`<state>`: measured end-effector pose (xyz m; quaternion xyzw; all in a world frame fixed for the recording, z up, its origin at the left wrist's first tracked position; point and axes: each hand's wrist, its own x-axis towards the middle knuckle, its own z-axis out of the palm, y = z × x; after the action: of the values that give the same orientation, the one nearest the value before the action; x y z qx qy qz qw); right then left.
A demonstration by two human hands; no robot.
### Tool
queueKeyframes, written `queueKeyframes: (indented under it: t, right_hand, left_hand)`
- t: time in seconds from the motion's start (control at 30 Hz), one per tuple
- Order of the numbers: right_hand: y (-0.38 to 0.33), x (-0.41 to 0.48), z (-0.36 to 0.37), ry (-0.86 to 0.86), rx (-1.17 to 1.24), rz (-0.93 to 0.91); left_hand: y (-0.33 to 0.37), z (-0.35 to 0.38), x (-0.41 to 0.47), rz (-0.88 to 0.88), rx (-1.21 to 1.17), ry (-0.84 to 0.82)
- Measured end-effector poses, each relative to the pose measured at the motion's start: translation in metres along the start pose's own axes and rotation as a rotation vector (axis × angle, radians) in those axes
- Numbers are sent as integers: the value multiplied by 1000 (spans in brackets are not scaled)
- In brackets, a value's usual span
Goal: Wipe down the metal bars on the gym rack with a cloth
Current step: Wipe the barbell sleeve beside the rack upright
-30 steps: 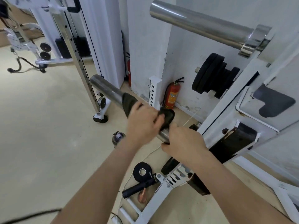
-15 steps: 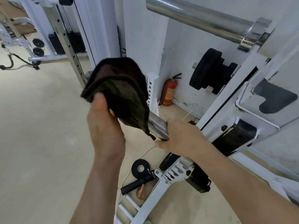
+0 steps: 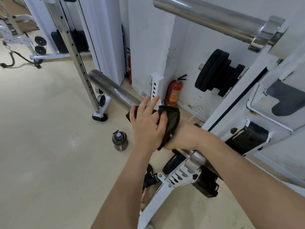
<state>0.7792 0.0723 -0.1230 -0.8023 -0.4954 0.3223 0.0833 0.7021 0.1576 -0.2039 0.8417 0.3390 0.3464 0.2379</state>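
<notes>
1. Two chrome bars on the white rack (image 3: 231,100): upper bar (image 3: 206,15) at the top, lower bar (image 3: 113,91) slanting toward the floor.
2. One dark cloth (image 3: 173,119), draped over the lower bar between the two hands.
3. Left hand (image 3: 148,126) lies on the cloth, fingers mostly straight, thumb pressing a fold.
4. Right hand (image 3: 184,138) is wrapped round the lower bar, touching the cloth's edge.
5. One dark bottle (image 3: 119,141) on the floor; two red extinguishers, nearer one (image 3: 175,93); one stack of black plates (image 3: 214,70).
</notes>
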Motion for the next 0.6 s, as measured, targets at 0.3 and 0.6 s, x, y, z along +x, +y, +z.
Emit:
queueKeyframes:
  t: [0.3, 0.6]
  right_hand:
    - [13, 15, 22, 161, -140, 82]
    - [13, 17, 24, 164, -199, 83]
  left_hand:
    - [-113, -42, 114, -219, -48, 141]
    - [-146, -49, 164, -904, -858, 559]
